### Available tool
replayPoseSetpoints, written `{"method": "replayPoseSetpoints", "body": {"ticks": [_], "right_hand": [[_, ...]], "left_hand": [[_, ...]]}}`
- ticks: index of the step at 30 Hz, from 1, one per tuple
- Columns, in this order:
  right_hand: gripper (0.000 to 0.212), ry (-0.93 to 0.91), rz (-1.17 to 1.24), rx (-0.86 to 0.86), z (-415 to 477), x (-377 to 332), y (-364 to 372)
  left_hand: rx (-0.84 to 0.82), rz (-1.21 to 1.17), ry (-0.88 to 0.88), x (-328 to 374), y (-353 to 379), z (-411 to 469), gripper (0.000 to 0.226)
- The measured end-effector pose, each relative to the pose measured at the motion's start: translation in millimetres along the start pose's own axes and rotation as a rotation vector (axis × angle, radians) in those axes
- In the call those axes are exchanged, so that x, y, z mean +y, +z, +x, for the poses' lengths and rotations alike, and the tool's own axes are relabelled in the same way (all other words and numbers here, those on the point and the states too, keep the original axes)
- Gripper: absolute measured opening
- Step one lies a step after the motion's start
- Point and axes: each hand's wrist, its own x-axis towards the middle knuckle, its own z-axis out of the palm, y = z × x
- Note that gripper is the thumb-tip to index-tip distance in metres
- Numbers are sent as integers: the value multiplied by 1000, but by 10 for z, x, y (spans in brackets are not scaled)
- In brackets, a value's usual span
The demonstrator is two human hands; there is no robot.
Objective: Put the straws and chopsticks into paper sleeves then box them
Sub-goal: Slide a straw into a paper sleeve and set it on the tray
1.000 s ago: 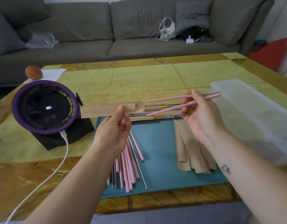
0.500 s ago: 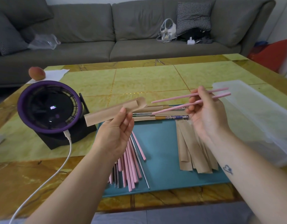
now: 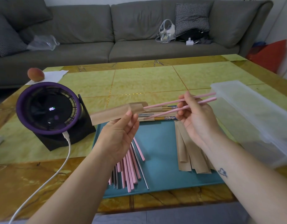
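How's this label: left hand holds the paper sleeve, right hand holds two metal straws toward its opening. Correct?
One error. The head view shows the right hand holding two pink chopsticks, not metal straws. The rest stands: the left hand holds the paper sleeve.

Matt paper sleeve [image 3: 113, 114], glossy table [image 3: 144, 81]

Soft, even light is filling the room, and the glossy table [image 3: 139, 81] is giving back a mild sheen, with only faint shadows lying under my forearms on the teal mat [image 3: 162, 143]. The wide lens is bowing the sofa [image 3: 91, 29] and the table's edges. The right side is smearing into blur, where the clear box [image 3: 252, 113] is looking hazy.
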Motion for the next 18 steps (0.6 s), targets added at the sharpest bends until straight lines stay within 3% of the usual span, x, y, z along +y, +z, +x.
{"method": "replayPoseSetpoints", "body": {"ticks": [6,18], "right_hand": [[22,36,32,-2,3,-26,-11],[14,103,-58,-238,24,-89,-47]], "left_hand": [[-2,-7,-24,11,2,-19,10],[-22,24,19,79,25,-73,10]]}}
